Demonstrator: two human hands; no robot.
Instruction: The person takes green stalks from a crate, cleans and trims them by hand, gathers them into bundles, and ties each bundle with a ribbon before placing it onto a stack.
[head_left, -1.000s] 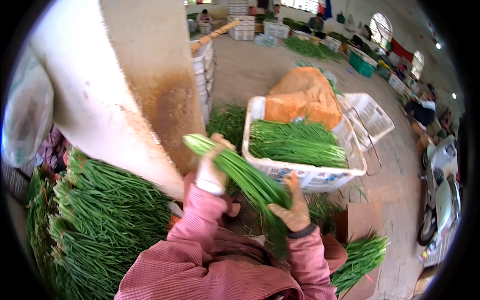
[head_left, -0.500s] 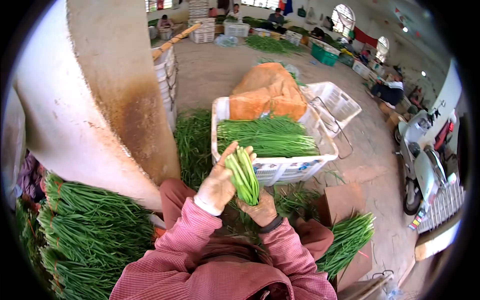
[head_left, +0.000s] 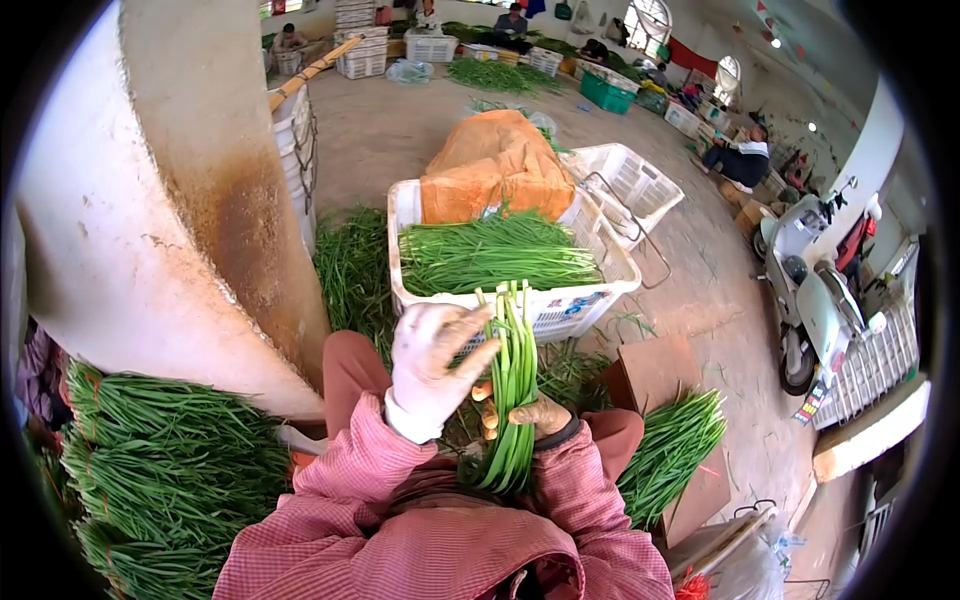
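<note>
A bunch of green stalks [head_left: 514, 375] stands nearly upright before my chest, pale ends up. My right hand [head_left: 535, 415] is wrapped round its lower part. Just left of the bunch, my gloved left hand [head_left: 435, 365] has its fingers apart, the fingertips close to the stalks. Beyond the hands, a white crate [head_left: 622, 268] holds more green stalks [head_left: 490, 255] and an orange sack [head_left: 495, 160]. Tied bundles [head_left: 175, 475] are piled at the lower left. Another bunch [head_left: 672, 455] lies on a brown board [head_left: 660, 372] to the right.
A stained pillar [head_left: 225, 160] rises at the left, with loose greens [head_left: 352, 275] beside it. An empty white crate [head_left: 640, 190] is behind the full one. A scooter [head_left: 815, 300] stands at the right. Several people sit farther off, one in dark clothing [head_left: 742, 160].
The bunch has swung from slanting, through pointing toward the camera, to nearly upright. My left hand has let go and opened beside it. The view has shifted right.
</note>
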